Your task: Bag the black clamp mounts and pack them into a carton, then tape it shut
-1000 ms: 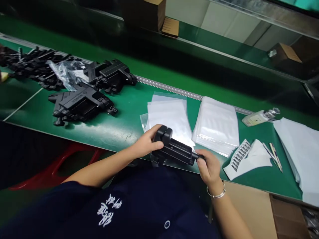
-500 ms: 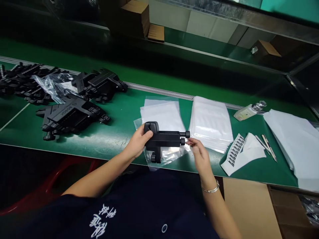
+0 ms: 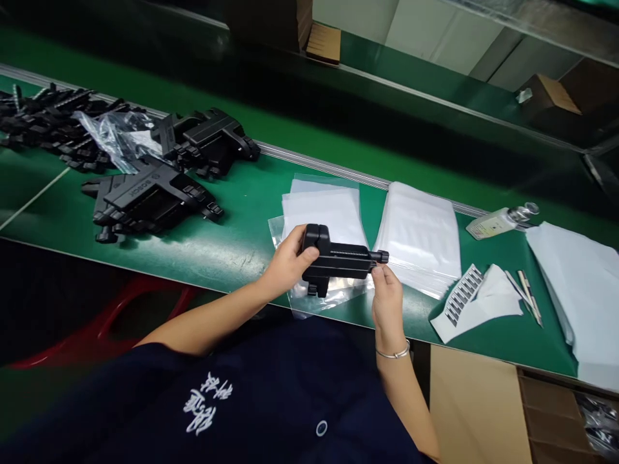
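My left hand (image 3: pixel 286 263) is closed around the left end of a black plastic mounting bracket (image 3: pixel 344 260), thumb on top. I hold the bracket level above the near edge of the bench, over clear plastic bags (image 3: pixel 325 212). From its right end sticks out a black knob (image 3: pixel 382 256). Just below that knob, my right hand (image 3: pixel 388 296) pinches the lower knob, which its fingertips mostly hide. Another knob (image 3: pixel 313 290) shows on the bracket's underside.
Several similar black brackets (image 3: pixel 155 193) lie to the left, beside a crumpled clear bag (image 3: pixel 123 138). Right of the bracket are a stack of plastic bags (image 3: pixel 423 229), a bottle (image 3: pixel 498 221), a label sheet (image 3: pixel 464 296), pens (image 3: pixel 529 296) and white sheets (image 3: pixel 580 277).
The bracket has tilted, so its underside knob shows less. My right fingers have closed in on the lower end knob. The whole view has shifted slightly.
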### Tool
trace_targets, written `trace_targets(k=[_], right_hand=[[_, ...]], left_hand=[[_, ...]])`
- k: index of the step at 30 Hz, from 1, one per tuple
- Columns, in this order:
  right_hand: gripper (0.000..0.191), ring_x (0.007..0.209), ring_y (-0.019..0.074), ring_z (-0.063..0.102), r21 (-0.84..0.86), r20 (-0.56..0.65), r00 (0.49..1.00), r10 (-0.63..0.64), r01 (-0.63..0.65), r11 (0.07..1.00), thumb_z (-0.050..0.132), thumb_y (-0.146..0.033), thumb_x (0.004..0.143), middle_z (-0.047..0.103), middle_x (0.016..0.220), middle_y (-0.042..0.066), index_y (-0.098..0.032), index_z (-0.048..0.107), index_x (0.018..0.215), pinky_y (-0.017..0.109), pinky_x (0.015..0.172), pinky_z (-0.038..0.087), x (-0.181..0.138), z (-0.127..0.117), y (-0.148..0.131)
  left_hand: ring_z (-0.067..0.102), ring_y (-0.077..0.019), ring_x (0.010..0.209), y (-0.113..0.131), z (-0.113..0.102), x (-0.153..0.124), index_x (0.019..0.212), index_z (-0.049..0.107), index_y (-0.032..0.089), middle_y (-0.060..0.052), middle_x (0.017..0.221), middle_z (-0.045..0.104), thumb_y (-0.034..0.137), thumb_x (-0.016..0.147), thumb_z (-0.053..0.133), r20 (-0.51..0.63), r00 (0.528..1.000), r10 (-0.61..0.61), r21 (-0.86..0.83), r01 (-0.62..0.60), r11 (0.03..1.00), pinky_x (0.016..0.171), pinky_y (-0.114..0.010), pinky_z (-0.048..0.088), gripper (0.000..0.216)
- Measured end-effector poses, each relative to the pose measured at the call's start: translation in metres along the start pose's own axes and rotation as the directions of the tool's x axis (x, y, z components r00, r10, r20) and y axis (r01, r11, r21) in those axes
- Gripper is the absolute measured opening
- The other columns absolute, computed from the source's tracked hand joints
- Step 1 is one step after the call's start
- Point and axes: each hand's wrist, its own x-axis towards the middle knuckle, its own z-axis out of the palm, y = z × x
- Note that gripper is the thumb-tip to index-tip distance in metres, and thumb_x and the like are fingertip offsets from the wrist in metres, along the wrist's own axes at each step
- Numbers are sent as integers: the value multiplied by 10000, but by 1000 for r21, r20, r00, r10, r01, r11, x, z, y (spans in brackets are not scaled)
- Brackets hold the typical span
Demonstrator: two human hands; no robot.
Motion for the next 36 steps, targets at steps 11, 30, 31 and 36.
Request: trace_targets(k=[11, 30, 31, 36], right_hand=[[329, 895, 184, 611, -82, 7, 999, -48, 49, 995, 663, -496, 827, 695, 929, 36, -192, 700, 945, 325, 855, 452, 7, -4, 3], [295, 1175, 261, 562, -379, 526, 734, -429, 654, 655, 470, -431, 974, 642, 1205, 37, -350, 690, 1151, 589, 1160, 164, -24, 28, -6], [279, 1185, 260, 555, -385, 539, 707, -458, 690, 613, 486, -401, 971, 638, 1216, 33, -362, 684, 1163, 599, 1168, 127, -27, 31, -6], [344, 1183, 265, 574, -266, 323, 849, -419, 506, 820, 551, -429, 935, 620, 1241, 54, -356, 616, 1265, 593, 1149, 254, -28, 32, -13]], left_hand=[[592, -256, 1053, 0, 4, 2, 1161, 566, 144, -118, 1114, 639, 686, 856, 518, 5, 993, -117, -164, 116, 980, 882, -350, 457, 623], [626, -136, 582, -6, -17, 33, 865, 652, 158, -2, 669, 676, 489, 881, 612, -80, 739, -669, -832, 320, 453, 619, -254, 503, 334], [628, -139, 580, -5, -17, 34, 864, 657, 158, -7, 676, 684, 493, 889, 597, -60, 729, -682, -844, 328, 425, 626, -262, 510, 341], [664, -161, 661, -1, -9, 31, 887, 664, 159, -20, 729, 707, 541, 853, 629, -46, 749, -661, -802, 367, 471, 694, -282, 532, 385]])
